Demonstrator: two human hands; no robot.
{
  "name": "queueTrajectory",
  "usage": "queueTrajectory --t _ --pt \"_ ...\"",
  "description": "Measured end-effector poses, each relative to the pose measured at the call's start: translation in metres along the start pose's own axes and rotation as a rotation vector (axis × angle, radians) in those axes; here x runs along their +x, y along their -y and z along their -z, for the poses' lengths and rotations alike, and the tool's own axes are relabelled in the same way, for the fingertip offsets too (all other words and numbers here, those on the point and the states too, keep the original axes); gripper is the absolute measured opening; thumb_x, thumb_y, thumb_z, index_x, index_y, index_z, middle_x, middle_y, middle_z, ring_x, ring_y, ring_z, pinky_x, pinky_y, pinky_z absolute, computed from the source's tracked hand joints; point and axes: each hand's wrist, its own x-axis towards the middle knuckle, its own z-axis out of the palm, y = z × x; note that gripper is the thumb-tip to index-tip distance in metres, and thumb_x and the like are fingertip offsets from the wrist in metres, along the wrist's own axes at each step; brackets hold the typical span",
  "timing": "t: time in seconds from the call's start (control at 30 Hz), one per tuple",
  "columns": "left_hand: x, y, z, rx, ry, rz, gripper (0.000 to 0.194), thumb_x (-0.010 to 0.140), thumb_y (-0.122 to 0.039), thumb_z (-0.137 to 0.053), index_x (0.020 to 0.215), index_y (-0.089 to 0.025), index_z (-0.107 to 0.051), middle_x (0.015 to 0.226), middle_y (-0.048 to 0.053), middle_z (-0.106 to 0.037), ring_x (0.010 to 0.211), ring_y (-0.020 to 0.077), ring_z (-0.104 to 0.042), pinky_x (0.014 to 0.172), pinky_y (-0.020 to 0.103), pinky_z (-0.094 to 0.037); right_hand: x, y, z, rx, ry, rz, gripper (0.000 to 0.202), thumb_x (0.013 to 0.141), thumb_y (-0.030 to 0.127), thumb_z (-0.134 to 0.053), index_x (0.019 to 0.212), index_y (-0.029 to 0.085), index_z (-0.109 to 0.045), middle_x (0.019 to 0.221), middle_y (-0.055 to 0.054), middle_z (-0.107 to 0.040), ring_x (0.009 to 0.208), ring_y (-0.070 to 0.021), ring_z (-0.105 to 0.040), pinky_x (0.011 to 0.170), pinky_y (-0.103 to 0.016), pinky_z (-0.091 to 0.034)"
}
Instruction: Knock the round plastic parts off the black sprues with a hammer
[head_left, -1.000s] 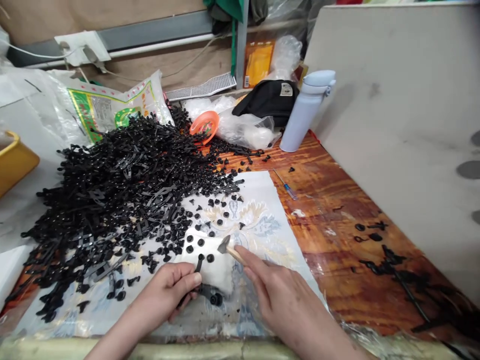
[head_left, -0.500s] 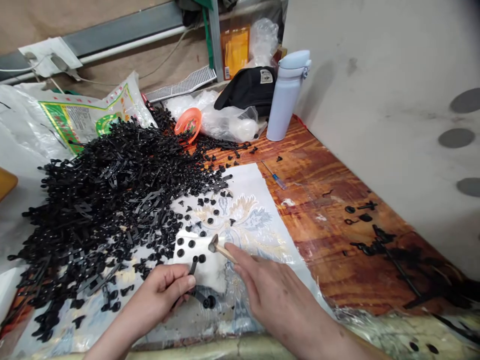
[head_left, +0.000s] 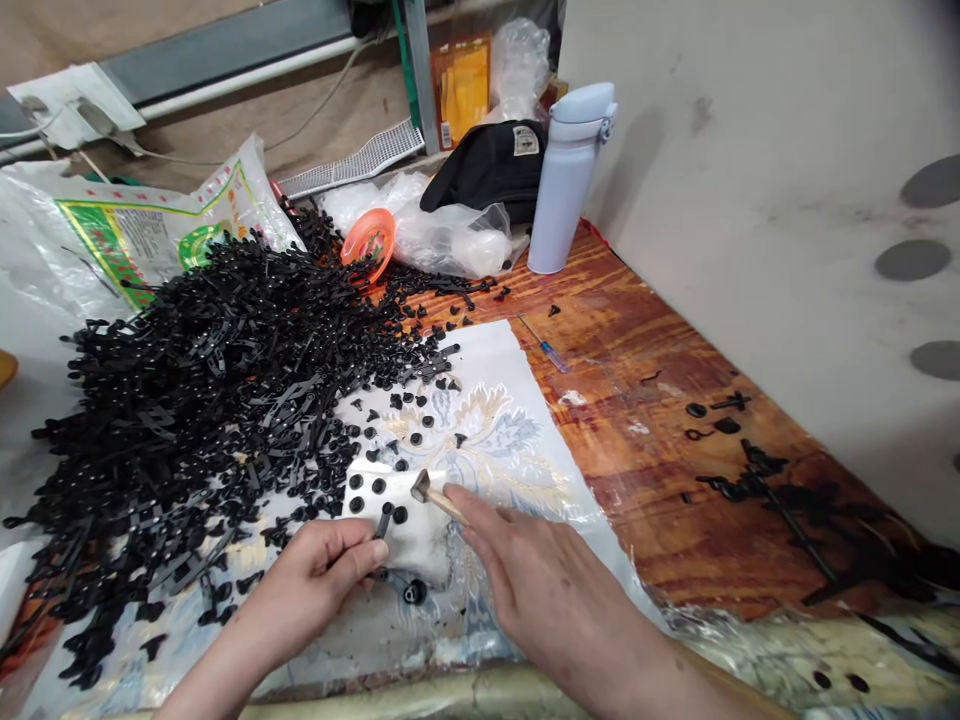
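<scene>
Between thumb and fingers, my left hand [head_left: 330, 570] pinches a narrow black strip [head_left: 384, 522] over the front of a white pad [head_left: 427, 545]. My right hand [head_left: 540, 580] is wrapped round the wooden handle of a small tool [head_left: 421, 487] with a grey metal head, held just above the pad's upper edge. Several round black caps [head_left: 379, 486] sit on the pad. Another black round piece [head_left: 414, 592] shows in front of it, beside my left fingers. A large heap of black plastic parts [head_left: 225, 350] spreads to the left.
A patterned sheet [head_left: 517, 460] lies under the pad on the wooden table [head_left: 637, 360]. A screwdriver [head_left: 553, 355], a bottle [head_left: 566, 180], a black pouch [head_left: 487, 170] and an orange dish [head_left: 369, 243] stand or lie farther back. More black parts [head_left: 750, 480] are at the right.
The view has shifted slightly. The black strip in my left hand is turned a little, and less of its lower end shows. Both hands keep their holds.
</scene>
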Motion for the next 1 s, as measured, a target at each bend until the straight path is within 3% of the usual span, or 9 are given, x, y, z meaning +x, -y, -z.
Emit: queueTrajectory --t 0.47,0.77,1.0 --pt "0.002 0.002 -0.001 0.057 0.039 0.015 0.039 0.084 -0.049 -0.045 0.057 -0.024 -0.034 0.048 -0.010 -0.024 0.042 0.0085 -0.020 0.042 0.025 -0.015 0.001 0.002 0.005 0.002 0.079 -0.033 0.050 0.091 0.016 -0.034 0.139 0.023 -0.042 0.078 -0.007 -0.071 0.067 -0.0258 -0.069 0.054 -0.034 -0.044" --pt "0.003 -0.001 0.000 0.176 0.017 -0.029 0.039 0.084 -0.046 -0.043 0.054 -0.023 -0.033 0.050 -0.008 -0.027 0.050 0.0116 -0.025 0.049 0.025 -0.021 0.000 0.001 0.007 -0.002 0.009 -0.003 0.047 0.092 0.017 -0.036 0.137 0.022 -0.047 0.077 -0.007 -0.072 0.064 -0.0247 -0.068 0.054 -0.034 -0.049" --pt "0.004 0.001 -0.001 0.099 -0.025 -0.045 0.038 0.080 -0.045 -0.050 0.052 -0.023 -0.038 0.049 -0.007 -0.032 0.049 0.0126 -0.028 0.050 0.025 -0.021 -0.002 0.004 0.023 0.155 -0.093 0.154 0.044 0.095 0.022 -0.035 0.136 0.027 -0.047 0.086 -0.005 -0.073 0.071 -0.0205 -0.069 0.068 -0.036 -0.056"
